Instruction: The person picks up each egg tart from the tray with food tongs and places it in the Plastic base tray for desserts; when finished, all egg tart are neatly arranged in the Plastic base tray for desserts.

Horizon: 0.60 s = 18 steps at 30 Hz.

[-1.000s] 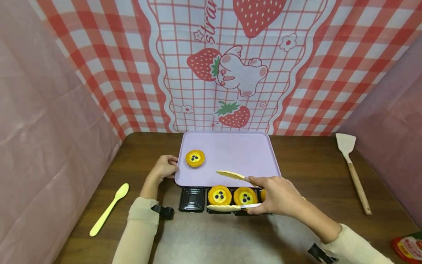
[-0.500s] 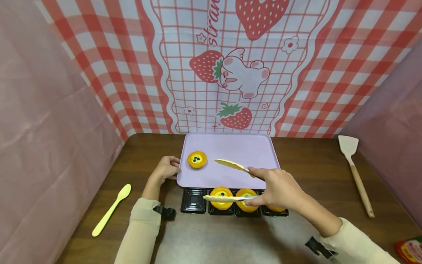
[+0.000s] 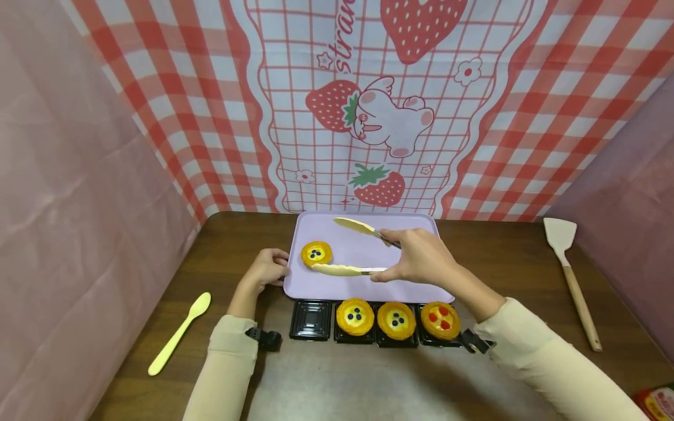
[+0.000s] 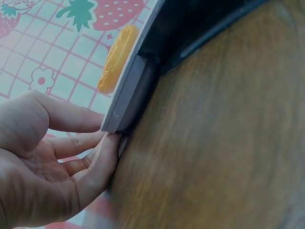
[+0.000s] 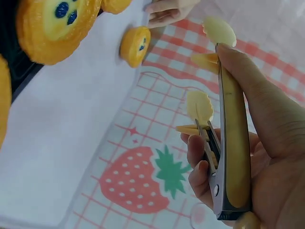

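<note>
My right hand (image 3: 421, 257) grips a pair of yellow-and-silver tongs (image 5: 234, 138), whose arms are spread apart with nothing between their tips. They hang over the lilac tray (image 3: 363, 292), and the near tip (image 3: 339, 270) overlaps the front of a blueberry egg tart (image 3: 316, 251) on the tray's left side. At the tray's left edge my left hand (image 3: 265, 269) pinches the rim; in the left wrist view the thumb (image 4: 76, 114) lies at the rim's top and a finger is under it.
Along the tray's front stand black plastic holders (image 3: 310, 320); the leftmost bears nothing. Two blueberry tarts (image 3: 355, 316) and a strawberry tart (image 3: 440, 320) sit in the others. A yellow spoon (image 3: 181, 333) lies left, a spatula (image 3: 571, 280) right, a red container (image 3: 658, 403) bottom right.
My right hand has carried the spread tongs away from the front row, up and left over the tray to the tart there. The left hand stays at the tray's edge.
</note>
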Motion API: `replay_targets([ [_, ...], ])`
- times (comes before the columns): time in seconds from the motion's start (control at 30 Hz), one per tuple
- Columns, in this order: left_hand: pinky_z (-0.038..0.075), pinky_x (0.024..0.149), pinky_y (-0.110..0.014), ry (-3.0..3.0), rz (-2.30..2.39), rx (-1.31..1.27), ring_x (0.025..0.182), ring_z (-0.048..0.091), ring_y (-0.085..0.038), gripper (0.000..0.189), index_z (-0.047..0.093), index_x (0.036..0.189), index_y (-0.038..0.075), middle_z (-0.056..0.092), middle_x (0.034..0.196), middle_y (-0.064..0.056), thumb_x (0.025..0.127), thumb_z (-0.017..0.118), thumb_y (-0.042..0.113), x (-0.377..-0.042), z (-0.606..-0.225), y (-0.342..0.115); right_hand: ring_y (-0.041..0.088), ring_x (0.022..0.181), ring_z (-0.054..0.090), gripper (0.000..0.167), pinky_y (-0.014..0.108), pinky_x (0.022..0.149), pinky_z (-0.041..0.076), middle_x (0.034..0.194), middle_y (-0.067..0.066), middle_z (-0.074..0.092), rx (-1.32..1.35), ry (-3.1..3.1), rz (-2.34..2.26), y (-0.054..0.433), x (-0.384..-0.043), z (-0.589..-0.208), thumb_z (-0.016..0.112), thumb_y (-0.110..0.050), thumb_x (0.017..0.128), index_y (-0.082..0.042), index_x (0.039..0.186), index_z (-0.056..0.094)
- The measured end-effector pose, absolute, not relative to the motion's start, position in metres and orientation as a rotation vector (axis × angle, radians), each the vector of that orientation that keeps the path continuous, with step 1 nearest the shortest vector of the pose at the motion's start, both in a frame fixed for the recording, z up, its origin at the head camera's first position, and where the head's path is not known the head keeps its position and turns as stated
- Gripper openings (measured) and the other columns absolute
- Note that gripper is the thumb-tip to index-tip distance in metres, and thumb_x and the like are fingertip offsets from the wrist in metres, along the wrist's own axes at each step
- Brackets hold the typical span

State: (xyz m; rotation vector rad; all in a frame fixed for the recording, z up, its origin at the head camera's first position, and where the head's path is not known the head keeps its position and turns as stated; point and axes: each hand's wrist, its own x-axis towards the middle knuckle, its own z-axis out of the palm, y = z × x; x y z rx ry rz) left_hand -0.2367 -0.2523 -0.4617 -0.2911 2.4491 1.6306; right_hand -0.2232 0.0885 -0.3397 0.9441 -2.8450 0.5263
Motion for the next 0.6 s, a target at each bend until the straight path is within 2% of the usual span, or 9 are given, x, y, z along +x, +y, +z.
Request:
replay_targets([
  [0.27,0.060,0.061,-0.035,2.444,1.647,-0.287,0.080,0.059,-0.023,0.041,0.054,0.123,-0.011,0.056,0.101,-0.019,0.084,0.063,-0.008,-0.237,-0.462,-0.254,0.016,0.069,0.055,0.089,0.028,0.055,0.045,0.107,0.006,0.072,0.893,-2.954,0.508,0.055,-0.250,-0.360,0.086,-0.063,0.061,-0.010,0.130,0.066],
  [0.6,0.060,0.061,-0.034,2.453,1.638,-0.298,0.079,0.059,-0.022,0.040,0.055,0.123,-0.010,0.057,0.099,-0.017,0.084,0.063,-0.007,-0.238,-0.464,-0.254,0.017,0.065,0.056,0.086,0.027,0.050,0.043,0.110,0.009,0.072,0.832,-3.075,0.531,0.037,-0.265,-0.387,0.088,-0.058,0.061,-0.009,0.129,0.067],
])
